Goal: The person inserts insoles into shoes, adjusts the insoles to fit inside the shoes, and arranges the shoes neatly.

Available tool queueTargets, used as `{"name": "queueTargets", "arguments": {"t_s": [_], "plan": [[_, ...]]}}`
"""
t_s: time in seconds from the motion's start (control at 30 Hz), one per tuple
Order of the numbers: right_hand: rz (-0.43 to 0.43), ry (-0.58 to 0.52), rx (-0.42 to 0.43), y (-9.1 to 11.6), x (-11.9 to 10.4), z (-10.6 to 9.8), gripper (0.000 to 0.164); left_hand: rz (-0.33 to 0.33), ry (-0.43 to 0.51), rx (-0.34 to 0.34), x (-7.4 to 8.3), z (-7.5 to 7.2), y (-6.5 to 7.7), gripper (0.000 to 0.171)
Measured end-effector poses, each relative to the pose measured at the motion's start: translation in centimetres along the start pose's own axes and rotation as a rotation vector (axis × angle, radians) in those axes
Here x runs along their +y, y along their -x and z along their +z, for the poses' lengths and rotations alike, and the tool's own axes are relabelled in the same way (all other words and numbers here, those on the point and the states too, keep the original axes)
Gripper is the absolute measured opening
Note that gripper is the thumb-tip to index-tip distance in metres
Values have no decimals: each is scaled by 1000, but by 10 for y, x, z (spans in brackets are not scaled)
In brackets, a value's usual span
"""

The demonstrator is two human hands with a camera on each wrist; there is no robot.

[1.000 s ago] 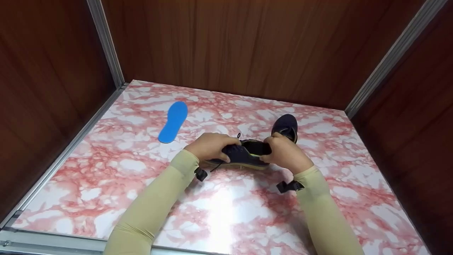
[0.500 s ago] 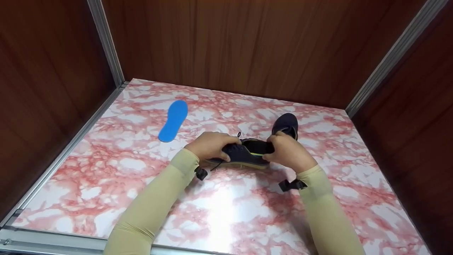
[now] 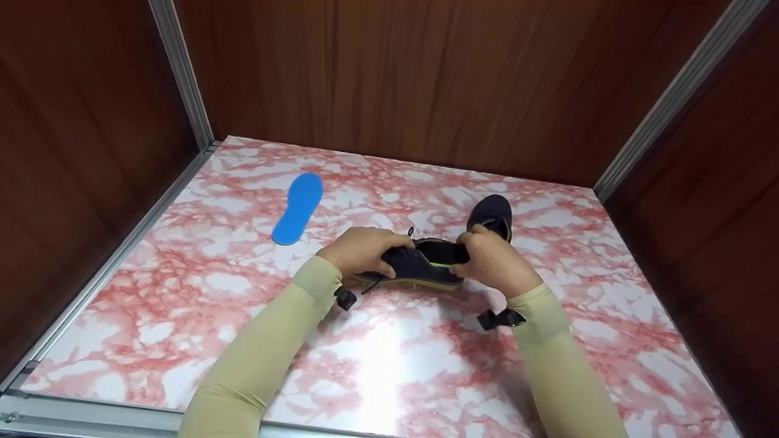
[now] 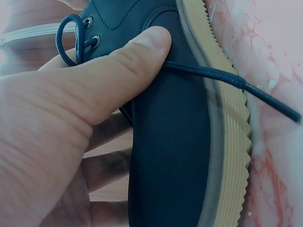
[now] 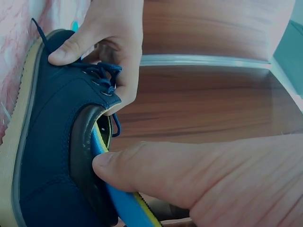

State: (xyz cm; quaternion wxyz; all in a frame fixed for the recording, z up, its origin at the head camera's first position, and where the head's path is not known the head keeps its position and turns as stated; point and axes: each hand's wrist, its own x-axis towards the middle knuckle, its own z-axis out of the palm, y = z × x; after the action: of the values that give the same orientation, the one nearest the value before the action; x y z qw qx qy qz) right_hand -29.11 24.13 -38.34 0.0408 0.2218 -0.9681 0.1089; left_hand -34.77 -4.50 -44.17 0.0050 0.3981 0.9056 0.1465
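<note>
A dark navy lace-up shoe (image 3: 409, 266) with a tan ridged sole lies across the middle, toe to the left. My left hand (image 3: 363, 249) grips its front part, thumb on the near side and fingers over the far side. A loose lace (image 4: 203, 72) runs out from beneath that thumb. At the shoe's opening my right hand (image 3: 496, 260) pinches an insole (image 5: 124, 201), blue on one face with a yellow edge, which sits partly inside the shoe. Its front end is hidden in the shoe. The right fingers are mostly out of sight in the right wrist view.
Another dark shoe (image 3: 490, 210) stands just beyond my right hand. A flat blue insole (image 3: 299, 208) lies at the back left of the red-and-white marbled table (image 3: 231, 328). Wood-patterned panels (image 3: 426, 79) with metal framing enclose the back and sides.
My right hand has shifted very slightly at the shoe's opening. The left hand keeps its grip, and the shoe and the blue insole on the table stay in place.
</note>
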Motion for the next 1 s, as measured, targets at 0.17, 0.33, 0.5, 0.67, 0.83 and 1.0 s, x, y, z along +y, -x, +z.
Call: {"name": "queueTargets", "arguments": {"t_s": [0.17,0.33,0.5,0.67,0.83,1.0], "plan": [[8,4,-3,-1,0,0,40,-1,2,0,0,0,0,68],[15,2,-12,-2,0,1,41,-16,8,-2,1,-1,2,69],[25,-11,-24,-1,1,1,40,-23,4,-4,1,-1,1,69],[33,-22,-31,1,2,0,41,-15,-8,-2,1,0,0,69],[34,-21,-42,2,4,-3,43,-11,-6,-3,0,1,0,70],[44,-27,-40,2,4,-4,42,-10,2,-3,0,1,1,70]]}}
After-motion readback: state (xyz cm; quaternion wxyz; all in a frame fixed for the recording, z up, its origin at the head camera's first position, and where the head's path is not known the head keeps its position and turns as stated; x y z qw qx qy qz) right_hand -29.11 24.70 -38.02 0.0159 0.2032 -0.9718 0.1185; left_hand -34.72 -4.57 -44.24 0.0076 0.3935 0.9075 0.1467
